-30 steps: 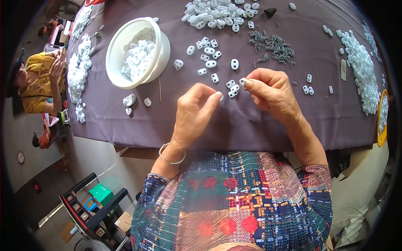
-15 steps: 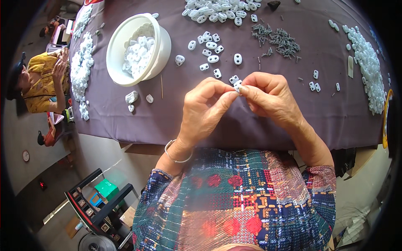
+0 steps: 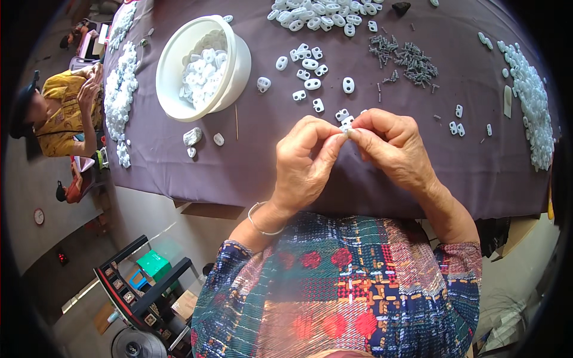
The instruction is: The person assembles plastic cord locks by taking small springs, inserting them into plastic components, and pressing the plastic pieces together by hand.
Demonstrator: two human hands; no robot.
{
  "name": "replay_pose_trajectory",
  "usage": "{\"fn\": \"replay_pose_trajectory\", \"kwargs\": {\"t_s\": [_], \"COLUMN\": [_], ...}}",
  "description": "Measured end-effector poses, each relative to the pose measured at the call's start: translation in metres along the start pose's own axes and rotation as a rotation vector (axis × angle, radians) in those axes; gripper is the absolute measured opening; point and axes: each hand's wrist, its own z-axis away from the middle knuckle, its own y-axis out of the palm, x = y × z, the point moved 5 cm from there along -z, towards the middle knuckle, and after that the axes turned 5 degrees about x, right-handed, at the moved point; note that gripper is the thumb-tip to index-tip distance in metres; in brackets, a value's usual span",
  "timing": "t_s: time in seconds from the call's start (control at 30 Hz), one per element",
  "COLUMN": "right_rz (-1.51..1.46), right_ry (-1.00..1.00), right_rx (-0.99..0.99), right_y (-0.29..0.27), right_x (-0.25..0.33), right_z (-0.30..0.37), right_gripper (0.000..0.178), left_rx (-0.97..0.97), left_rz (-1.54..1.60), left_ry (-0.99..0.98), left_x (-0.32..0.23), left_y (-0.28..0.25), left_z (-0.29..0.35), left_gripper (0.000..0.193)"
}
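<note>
My left hand (image 3: 305, 164) and my right hand (image 3: 395, 150) meet over the near part of the table, thumbs and forefingers pinched together. Between the fingertips is a small white plastic two-hole cord lock (image 3: 347, 122), mostly covered by them. Another cord lock (image 3: 341, 114) lies just beyond the fingertips. A loose group of white cord locks (image 3: 311, 85) is spread farther off, some standing alone. Right of these sits a pile of tiny grey metal springs (image 3: 416, 64).
A white bowl (image 3: 240, 74) of white plastic pieces stands at left. More heaps lie at the far side (image 3: 325, 13), left edge (image 3: 121, 89) and right edge (image 3: 531, 107). Grey stones (image 3: 192, 136) and a thin stick (image 3: 237, 122) are near the bowl. Another person (image 3: 62, 113) sits at left.
The whole view has shifted slightly, so the table things appear a little farther right. Both hands stay pinched together at the same spot, the left fingers a bit more curled.
</note>
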Motion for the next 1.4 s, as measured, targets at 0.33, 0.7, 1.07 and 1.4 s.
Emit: {"fn": "replay_pose_trajectory", "kwargs": {"t_s": [0.33,0.7,1.07,1.4], "right_rz": [-0.104,-0.089,-0.057,-0.114], "right_ry": [0.208,0.129,0.08,0.151], "right_rx": [0.118,0.015,-0.022,0.019], "right_y": [0.003,-0.008,-0.007,-0.005], "right_x": [0.003,0.017,0.005,0.009], "right_z": [0.0,-0.001,-0.002,0.0], "right_gripper": [0.014,0.015,0.012,0.014], "left_rx": [0.023,-0.172,0.021,-0.016], "left_rz": [0.081,-0.433,-0.45,-0.456], "left_ry": [-0.012,-0.034,0.057,0.179], "left_x": [0.007,0.033,0.022,0.021], "left_y": [-0.006,-0.058,-0.033,-0.032], "left_z": [0.005,0.014,-0.003,0.01], "left_gripper": [0.004,0.011,0.02,0.021]}}
